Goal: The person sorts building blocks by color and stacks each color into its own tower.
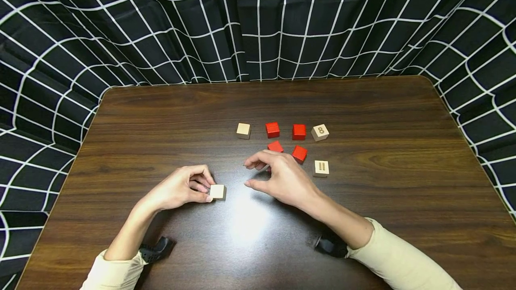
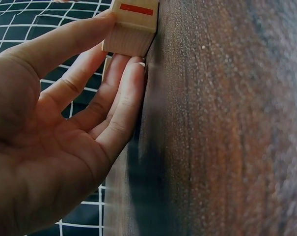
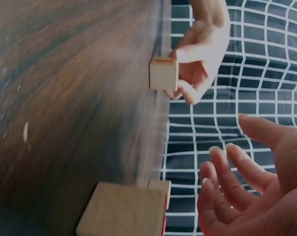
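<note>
My left hand (image 1: pixel 181 188) pinches a small wooden block (image 1: pixel 217 192) at its near left side, between thumb and fingers. This block is plain on top in the head view; the left wrist view shows a red bar (image 2: pixel 136 9) on one of its faces. My right hand (image 1: pixel 284 179) hovers over the table with fingers loosely bent and nothing between them. It partly covers a red-topped block (image 1: pixel 276 146), and another red block (image 1: pixel 299 154) lies just beyond its back. Beside it sits a pale block with two bars (image 1: pixel 321 168).
Farther back stand a plain wooden block (image 1: pixel 243 130), two red blocks, one left (image 1: pixel 272 130) and one right (image 1: pixel 298 131), and a block marked 8 (image 1: pixel 320 132). All lie on a dark wood table (image 1: pixel 403 169). A black gridded curtain (image 1: pixel 282 26) surrounds it.
</note>
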`<state>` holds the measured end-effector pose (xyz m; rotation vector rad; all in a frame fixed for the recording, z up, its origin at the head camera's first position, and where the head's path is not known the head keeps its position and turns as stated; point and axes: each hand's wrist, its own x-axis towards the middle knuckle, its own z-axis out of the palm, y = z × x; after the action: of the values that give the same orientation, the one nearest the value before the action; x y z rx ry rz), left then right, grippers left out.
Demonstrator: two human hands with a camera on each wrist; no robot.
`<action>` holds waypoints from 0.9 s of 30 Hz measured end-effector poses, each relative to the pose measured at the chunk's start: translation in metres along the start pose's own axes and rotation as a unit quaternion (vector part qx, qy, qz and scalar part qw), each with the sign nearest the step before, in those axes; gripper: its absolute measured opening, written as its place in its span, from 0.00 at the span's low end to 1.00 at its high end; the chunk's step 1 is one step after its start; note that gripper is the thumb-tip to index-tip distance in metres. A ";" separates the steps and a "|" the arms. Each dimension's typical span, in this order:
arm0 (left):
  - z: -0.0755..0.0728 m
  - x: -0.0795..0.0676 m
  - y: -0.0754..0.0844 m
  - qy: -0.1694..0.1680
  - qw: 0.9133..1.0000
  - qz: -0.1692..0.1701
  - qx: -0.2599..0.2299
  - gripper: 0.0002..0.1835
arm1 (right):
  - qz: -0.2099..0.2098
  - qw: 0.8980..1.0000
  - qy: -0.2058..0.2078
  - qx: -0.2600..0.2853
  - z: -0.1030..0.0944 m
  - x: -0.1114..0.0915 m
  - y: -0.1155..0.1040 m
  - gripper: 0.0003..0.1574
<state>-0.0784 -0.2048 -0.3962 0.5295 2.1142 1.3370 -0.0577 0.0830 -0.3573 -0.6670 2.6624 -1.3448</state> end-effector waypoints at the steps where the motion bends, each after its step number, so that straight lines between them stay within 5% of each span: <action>1: 0.000 0.000 0.000 0.000 1.000 0.000 -0.001 0.14 | 0.005 1.000 0.001 0.004 -0.002 0.000 0.001 0.22; 27: 0.001 0.001 -0.003 0.000 1.000 0.003 0.000 0.15 | 0.002 0.999 0.026 0.033 -0.044 -0.023 0.026 0.23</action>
<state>-0.0787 -0.2045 -0.3991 0.5366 2.1150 1.3398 -0.0577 0.1387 -0.3541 -0.6267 2.6441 -1.4624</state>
